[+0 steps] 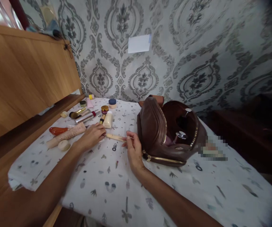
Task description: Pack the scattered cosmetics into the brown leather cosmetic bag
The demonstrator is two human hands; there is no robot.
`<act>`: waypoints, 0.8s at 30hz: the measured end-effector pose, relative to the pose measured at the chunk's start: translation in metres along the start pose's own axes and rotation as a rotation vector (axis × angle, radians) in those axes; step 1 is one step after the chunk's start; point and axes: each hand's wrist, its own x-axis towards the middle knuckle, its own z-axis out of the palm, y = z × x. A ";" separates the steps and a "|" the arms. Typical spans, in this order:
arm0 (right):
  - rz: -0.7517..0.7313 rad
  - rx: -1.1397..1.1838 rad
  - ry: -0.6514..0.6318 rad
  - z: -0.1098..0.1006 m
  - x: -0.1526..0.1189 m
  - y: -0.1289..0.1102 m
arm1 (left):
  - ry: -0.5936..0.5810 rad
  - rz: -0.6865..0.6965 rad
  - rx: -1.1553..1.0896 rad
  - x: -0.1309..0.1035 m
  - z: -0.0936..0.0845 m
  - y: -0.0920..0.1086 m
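A grey-and-silver damask wall rises behind the back edge of the desk, which is covered by a white cloth printed with small grey motifs; a blank white card shows on the wall, and a wooden panel stands along the left. The far right of the view sinks into dark blur, and both forearms are cut off at the bottom of the frame. A pixelated patch just right of the brown bag masks whatever lies there. Inside the bag's unzipped mouth two silver discs show, but the rest is too shadowed to make out. The pale stick lies between the two hands, well in from the near edge of the desk, with both its ends covered by fingers. The right hand, just beside the bag, pinches one end narrowly between thumb and fingers. The left hand curls palm-down over the other end; its fingertips are largely hidden, so whether it grips or merely rests cannot be told. Beyond the left hand, toward the desk's back left corner, are a cream tube, a gold-lidded jar and a blue-lidded jar. Nearer the left edge, a peach tube lies beside an orange-brown object, partly covered and hard to identify.
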 end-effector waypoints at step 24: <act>0.196 0.222 -0.054 0.000 0.006 0.011 | 0.074 -0.282 -0.916 -0.003 -0.015 0.009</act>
